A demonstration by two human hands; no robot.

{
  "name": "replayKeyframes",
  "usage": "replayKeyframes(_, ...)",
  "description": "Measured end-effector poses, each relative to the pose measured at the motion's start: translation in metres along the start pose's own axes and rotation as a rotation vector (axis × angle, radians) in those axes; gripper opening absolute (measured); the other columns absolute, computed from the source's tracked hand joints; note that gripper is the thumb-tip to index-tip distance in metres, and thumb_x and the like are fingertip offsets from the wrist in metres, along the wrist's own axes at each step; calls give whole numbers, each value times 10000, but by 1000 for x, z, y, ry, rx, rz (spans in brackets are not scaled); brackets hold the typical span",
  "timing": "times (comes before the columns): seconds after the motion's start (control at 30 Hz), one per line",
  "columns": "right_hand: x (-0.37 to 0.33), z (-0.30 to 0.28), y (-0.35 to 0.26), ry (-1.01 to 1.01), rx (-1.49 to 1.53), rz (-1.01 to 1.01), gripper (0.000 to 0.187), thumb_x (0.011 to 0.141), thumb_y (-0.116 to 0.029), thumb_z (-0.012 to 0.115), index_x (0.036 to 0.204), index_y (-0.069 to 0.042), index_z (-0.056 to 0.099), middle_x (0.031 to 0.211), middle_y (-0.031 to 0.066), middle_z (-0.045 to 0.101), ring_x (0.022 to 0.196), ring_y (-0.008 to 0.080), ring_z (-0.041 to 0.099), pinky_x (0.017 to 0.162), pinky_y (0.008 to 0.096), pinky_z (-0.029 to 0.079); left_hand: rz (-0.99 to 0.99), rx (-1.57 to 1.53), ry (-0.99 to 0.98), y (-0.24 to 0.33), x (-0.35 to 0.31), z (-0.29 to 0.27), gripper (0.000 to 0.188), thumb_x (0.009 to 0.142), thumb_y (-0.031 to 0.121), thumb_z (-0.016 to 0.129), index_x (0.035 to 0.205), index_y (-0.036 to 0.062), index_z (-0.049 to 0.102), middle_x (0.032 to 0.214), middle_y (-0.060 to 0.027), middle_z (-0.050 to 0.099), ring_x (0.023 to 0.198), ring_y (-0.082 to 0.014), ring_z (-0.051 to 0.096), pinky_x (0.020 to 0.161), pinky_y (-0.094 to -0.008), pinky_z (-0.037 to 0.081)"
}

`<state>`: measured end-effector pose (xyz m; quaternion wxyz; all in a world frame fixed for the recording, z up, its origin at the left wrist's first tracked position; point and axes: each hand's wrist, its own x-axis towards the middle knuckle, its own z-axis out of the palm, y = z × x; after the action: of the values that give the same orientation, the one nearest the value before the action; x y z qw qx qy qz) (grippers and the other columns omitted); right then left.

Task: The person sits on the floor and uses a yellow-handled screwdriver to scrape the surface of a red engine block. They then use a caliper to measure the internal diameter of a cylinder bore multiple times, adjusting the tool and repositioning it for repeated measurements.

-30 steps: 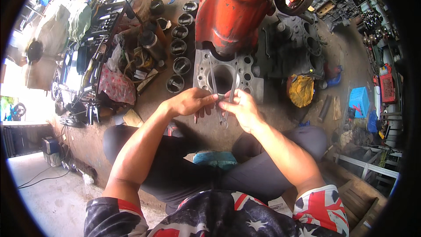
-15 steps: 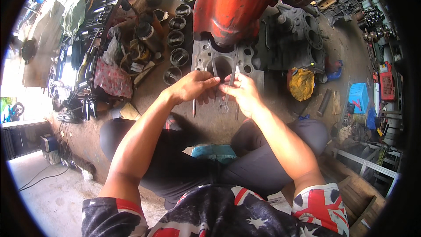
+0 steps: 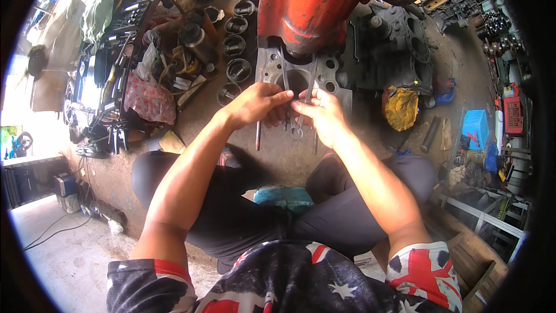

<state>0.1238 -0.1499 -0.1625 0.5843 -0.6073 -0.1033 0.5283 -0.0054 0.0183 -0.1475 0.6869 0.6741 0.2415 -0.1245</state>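
A black tray (image 3: 124,20) at the left holds tools. Pistons (image 3: 236,43) stand in rows on the floor beside the grey engine block (image 3: 333,78), under the red engine casing (image 3: 307,0). Left hand (image 3: 258,104) grips a metal rod (image 3: 258,136); right hand (image 3: 324,116) pinches thin metal pieces (image 3: 296,130). Since earlier, the rod hangs lower.

Oil-stained concrete floor (image 3: 191,110) under grey engine block (image 3: 301,78), pistons (image 3: 237,43), yellow rag (image 3: 401,108), tool clutter (image 3: 150,75).
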Motion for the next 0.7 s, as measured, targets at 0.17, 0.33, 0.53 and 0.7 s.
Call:
replayKeyframes(0.17,1,-1,-1,-18,5,-6,315,900,-72,746,1148,-18,558,993,91,675,820,167,671,691,289,557,-4,-17,3,0,0,0,430,1050,394,545,934,-7,645,761,-79,679,631,-149,670,544,-281,550)
replayKeyframes(0.33,2,0,-1,-13,6,-5,319,897,-69,748,1146,-14,557,995,93,675,816,171,676,695,290,559,-1,-14,-8,-1,1,-1,435,1048,403,546,937,-7,642,766,-80,683,633,-151,673,546,-281,551)
replayKeyframes(0.53,3,-1,-1,-16,4,5,323,896,-74,751,1148,-16,557,1001,92,674,833,164,665,701,292,554,2,-31,3,-2,1,-1,427,1052,387,543,920,-7,638,760,-78,680,629,-150,673,542,-274,548)
replayKeyframes(0.7,1,-1,-2,-11,-9,-5,330,894,-80,753,1153,-20,556,1000,86,673,837,161,662,698,284,545,-2,-33,3,0,0,0,425,1052,382,545,920,-10,639,754,-78,674,627,-150,672,537,-275,550)
